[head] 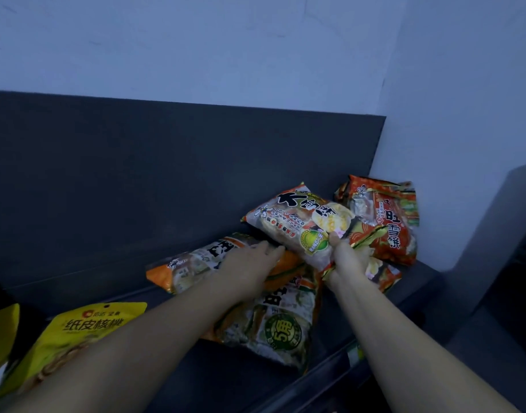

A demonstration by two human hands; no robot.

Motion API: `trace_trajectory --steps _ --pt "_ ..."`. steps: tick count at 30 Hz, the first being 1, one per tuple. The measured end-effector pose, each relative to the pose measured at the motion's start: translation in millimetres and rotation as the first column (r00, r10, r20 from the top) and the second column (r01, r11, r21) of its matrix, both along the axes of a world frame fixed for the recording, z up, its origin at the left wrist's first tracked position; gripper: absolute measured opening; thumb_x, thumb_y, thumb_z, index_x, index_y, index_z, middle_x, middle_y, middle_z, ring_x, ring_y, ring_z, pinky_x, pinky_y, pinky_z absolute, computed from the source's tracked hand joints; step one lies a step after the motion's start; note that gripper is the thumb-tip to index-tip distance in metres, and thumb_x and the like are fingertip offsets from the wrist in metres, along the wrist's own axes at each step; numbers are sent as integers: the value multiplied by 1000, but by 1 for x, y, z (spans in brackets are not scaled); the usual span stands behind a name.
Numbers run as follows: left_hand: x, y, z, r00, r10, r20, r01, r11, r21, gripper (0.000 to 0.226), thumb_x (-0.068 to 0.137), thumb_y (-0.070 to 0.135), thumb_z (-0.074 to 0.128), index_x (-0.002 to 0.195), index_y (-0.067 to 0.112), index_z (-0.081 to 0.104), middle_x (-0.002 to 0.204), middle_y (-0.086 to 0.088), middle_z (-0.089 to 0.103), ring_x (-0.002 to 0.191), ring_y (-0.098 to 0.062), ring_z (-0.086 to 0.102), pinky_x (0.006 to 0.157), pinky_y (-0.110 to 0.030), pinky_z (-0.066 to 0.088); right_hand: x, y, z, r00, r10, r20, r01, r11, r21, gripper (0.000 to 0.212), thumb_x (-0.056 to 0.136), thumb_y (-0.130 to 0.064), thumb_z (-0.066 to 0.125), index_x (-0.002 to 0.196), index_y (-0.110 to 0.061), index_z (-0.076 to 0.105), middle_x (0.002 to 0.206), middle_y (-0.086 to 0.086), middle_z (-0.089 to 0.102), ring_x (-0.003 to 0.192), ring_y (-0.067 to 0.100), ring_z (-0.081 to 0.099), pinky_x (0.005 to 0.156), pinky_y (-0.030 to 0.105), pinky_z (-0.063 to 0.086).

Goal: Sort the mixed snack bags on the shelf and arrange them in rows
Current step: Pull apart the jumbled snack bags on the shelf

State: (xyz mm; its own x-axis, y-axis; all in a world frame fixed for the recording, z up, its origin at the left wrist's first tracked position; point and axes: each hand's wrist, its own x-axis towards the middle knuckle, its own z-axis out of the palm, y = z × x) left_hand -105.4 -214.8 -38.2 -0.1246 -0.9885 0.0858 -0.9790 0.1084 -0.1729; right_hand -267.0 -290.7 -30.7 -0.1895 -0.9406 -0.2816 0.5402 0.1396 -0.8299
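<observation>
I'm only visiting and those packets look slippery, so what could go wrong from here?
1. The right hand grips the white and orange plastic snack bag by one end only, so it might slip and drop onto the dark shelf.
2. The red plastic snack bags are piled unevenly in the corner close beside it, so moving it may drag or topple them.

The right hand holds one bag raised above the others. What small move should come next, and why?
Probably draw the raised bag clear, rightward toward the red bags by the wall. The right hand grips its lower edge, it overlaps the orange bags, and the left hand rests flat on those, seemingly steadying them.
</observation>
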Motion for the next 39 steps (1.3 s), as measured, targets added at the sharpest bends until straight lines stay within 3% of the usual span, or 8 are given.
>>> trace_trajectory --steps 4,8,13,17,22,26,28,39 --pt "-36 0 -4 997 34 -62 -35 999 -12 64 88 48 55 142 27 27 144 -10 34 129 -33 38 90 -45 43 -3 -10 1 989 -21 -147 16 999 -37 69 76 -17 76 134 -20 40 124 11 58 100 33 64 85 56 55" --pt "-67 -6 -18 979 205 14 -203 953 223 123 58 92 47 152 30 -2 159 -15 -11 144 -44 -2 103 -75 10 -19 -22 -2 978 -24 -206 15 999 -44 70 78 -18 76 137 -22 39 125 9 58 103 34 64 86 55 55" --pt "-73 -13 -21 962 232 146 -265 924 277 134 62 75 68 150 26 -20 157 -13 -24 143 -47 -11 99 -80 13 -42 -41 -12 957 23 -288 -23 1000 4 81 85 -17 72 151 -21 25 143 10 45 119 33 53 87 40 49" --pt "-58 -3 -12 946 207 251 -288 891 350 132 67 51 81 150 29 -19 158 -11 -22 144 -45 -9 100 -76 22 -45 -44 -22 947 93 -309 -77 995 65 66 86 -10 70 142 -16 35 123 10 52 96 28 56 69 39 52" --pt "-42 15 6 952 186 244 -263 904 338 129 62 52 83 151 33 -8 156 -6 7 136 -39 27 101 -68 31 -41 -40 -38 906 279 -320 -212 950 228 59 86 -20 69 137 -7 41 122 18 57 105 38 59 84 51 55" --pt "-52 9 9 953 249 175 -280 942 186 121 63 86 54 153 25 3 156 -7 19 138 -34 30 107 -66 22 -54 -45 -52 482 258 -837 -127 966 225 70 87 -62 50 126 -4 54 123 18 58 112 40 54 92 45 48" --pt "-58 3 -1 962 234 138 -255 954 159 117 64 87 51 153 24 10 157 -8 18 143 -32 20 109 -68 13 -62 -51 -61 294 330 -897 -161 942 294 82 81 -73 43 126 -5 56 127 19 57 118 40 51 98 50 44" --pt "-60 -2 -7 964 175 198 -232 921 313 85 75 36 74 145 26 28 139 -2 38 128 -29 33 95 -61 40 -49 -38 -59 -66 368 -927 -402 841 362 85 95 -66 18 125 2 57 132 22 55 118 36 54 101 45 42"
